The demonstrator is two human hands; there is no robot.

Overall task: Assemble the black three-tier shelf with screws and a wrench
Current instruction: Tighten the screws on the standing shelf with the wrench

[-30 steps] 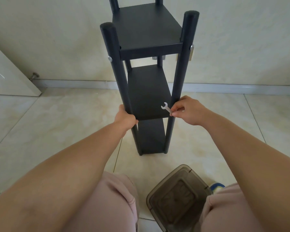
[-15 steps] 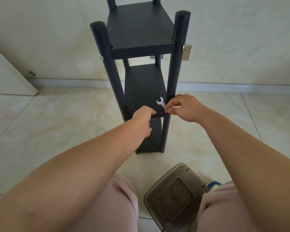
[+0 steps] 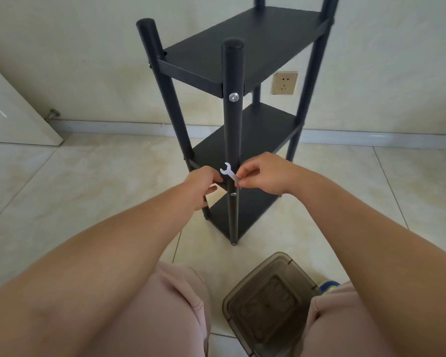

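While a smoky plastic bin [image 3: 271, 302] sits nearest between the knees, left hand [image 3: 200, 188] curls round the middle tier's front edge, right hand [image 3: 262, 176] pinches a small wrench [image 3: 229, 173] just left of its fingertips, against the front post of the 3-tier shelf [image 3: 242, 47], bare floor tiles [image 3: 75, 181] on both sides, wall socket [image 3: 285, 83] beyond.

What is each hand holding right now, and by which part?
Right hand pinches the small flat silver wrench by its handle end, open head free. Left hand grips the black three-tier shelf at its middle tier's edge.
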